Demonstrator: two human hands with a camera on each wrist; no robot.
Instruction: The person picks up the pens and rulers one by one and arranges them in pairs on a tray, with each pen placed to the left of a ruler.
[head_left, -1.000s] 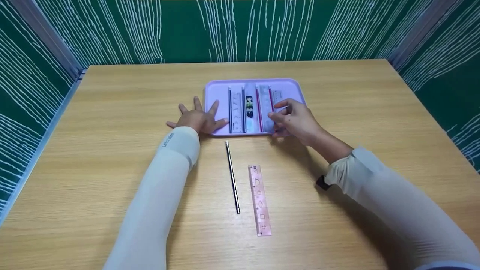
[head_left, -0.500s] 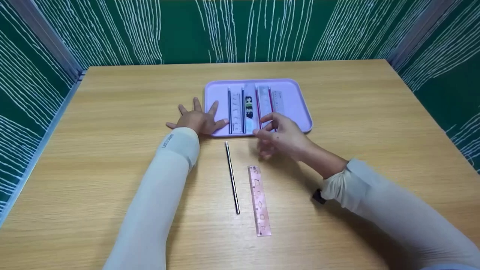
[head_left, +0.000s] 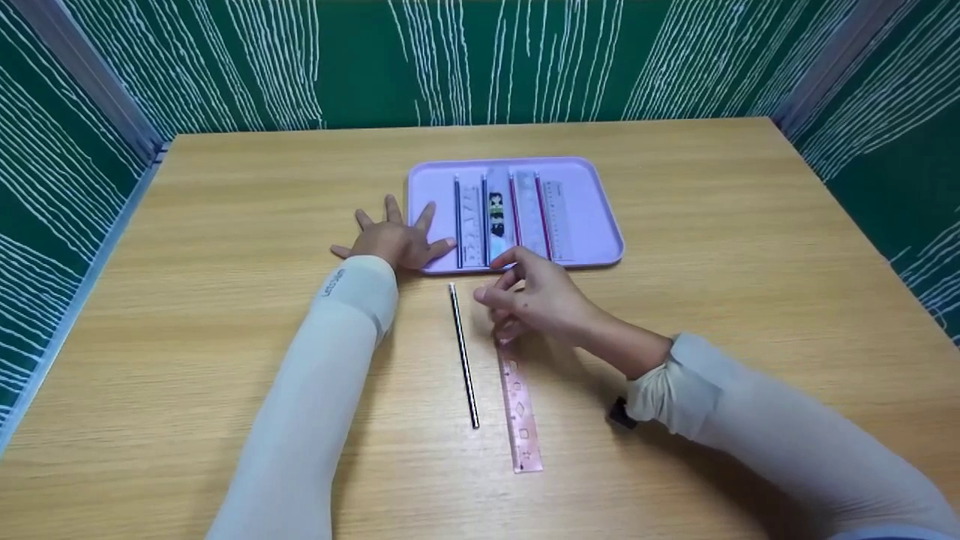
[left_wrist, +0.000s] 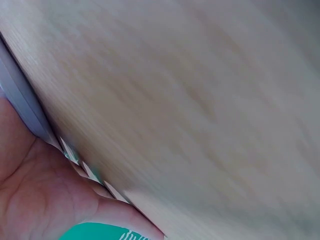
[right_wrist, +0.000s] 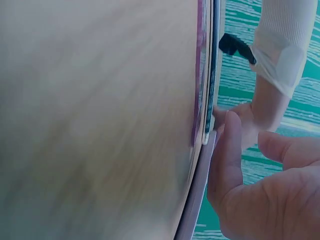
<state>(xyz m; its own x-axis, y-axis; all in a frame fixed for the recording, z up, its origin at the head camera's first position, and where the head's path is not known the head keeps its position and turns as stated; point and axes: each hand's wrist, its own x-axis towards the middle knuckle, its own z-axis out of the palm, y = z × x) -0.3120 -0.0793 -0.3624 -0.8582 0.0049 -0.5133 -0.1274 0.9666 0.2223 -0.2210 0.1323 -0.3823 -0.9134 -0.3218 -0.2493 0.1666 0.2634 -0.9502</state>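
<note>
My left hand [head_left: 390, 241] lies with spread fingers at the left edge of a lilac tray [head_left: 596, 232], its thumb over the rim. Over the table just in front of the tray is my right hand [head_left: 544, 300], fingers loosely bent and holding nothing. Its lower fingers overlap the far end of a pink ruler [head_left: 522, 420] in the head view. Left of that ruler lies a dark striped pencil [head_left: 464, 360]. In the right wrist view, the thumb and index finger of the right hand [right_wrist: 270, 200] are apart, near the tray rim [right_wrist: 196, 195].
Inside the tray, dark pencils [head_left: 459, 225] and red pencils [head_left: 543, 225] alternate with clear rulers [head_left: 556, 217] and a strip with dark cartoon figures [head_left: 497, 214]. A wooden table [head_left: 225, 300] carries everything, with a green white-streaked wall [head_left: 360, 67] behind.
My right hand has moved from the tray's right side towards me and left, to the far end of the pink ruler, uncovering the rightmost clear ruler. The left hand stays put.
</note>
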